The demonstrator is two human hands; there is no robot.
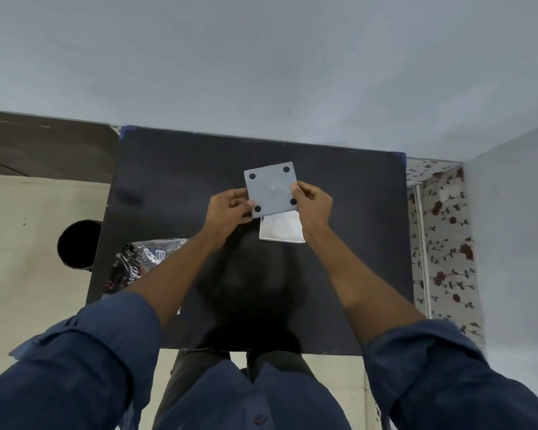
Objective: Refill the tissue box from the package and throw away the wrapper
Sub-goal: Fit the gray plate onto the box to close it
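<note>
Both my hands hold a grey square panel [272,190] with a black round foot at each corner, the tissue box's bottom plate, above the black table [348,243]. My left hand [229,209] grips its near-left edge and my right hand [312,200] grips its right edge. Just below the panel, a white glossy tissue box body [281,228] stands on the table, partly hidden by the panel and my right hand. The tissue package [137,262], in a dark shiny printed wrapper, lies at the table's left, partly behind my left forearm.
A round black bin [78,245] stands on the pale floor left of the table. A flower-patterned strip [441,237] runs along the table's right side next to a grey wall. Another grey wall rises behind the table.
</note>
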